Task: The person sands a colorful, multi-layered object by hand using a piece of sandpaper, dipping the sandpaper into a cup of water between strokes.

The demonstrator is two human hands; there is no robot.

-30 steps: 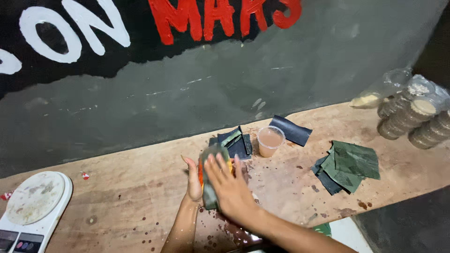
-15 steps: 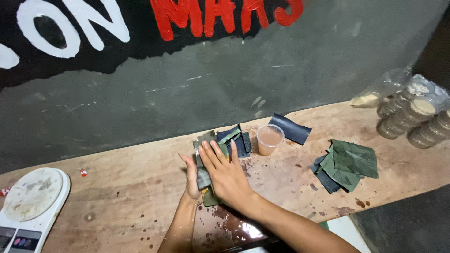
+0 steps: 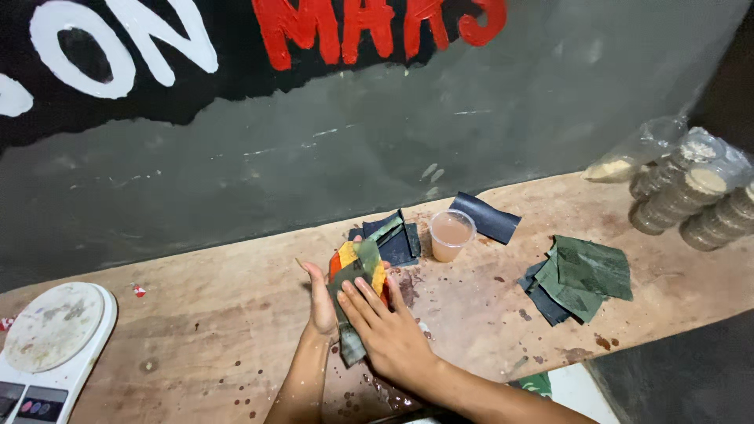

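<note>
The surface [image 3: 196, 345] is bare, matt wood, rough and stained with dark spots. The leaf pieces [image 3: 585, 275] near its right edge look waxy and faintly glossy. The cup [image 3: 452, 235] is clear, smooth plastic. The scale [image 3: 51, 338] at the left edge is smooth white plastic.

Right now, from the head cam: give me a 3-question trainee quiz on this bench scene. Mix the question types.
1. True or false: the clear plastic cup of pinkish liquid lies tipped over.
2. Which hand lies flat on top of the green leaf-wrapped bundle with orange filling? A) left hand B) right hand
3. Fill in: the white round-topped kitchen scale sits at the wooden bench's ____ end.

Key
1. False; it stands upright.
2. B; the right hand presses on top, while the left hand steadies the bundle's side.
3. Left.
</note>
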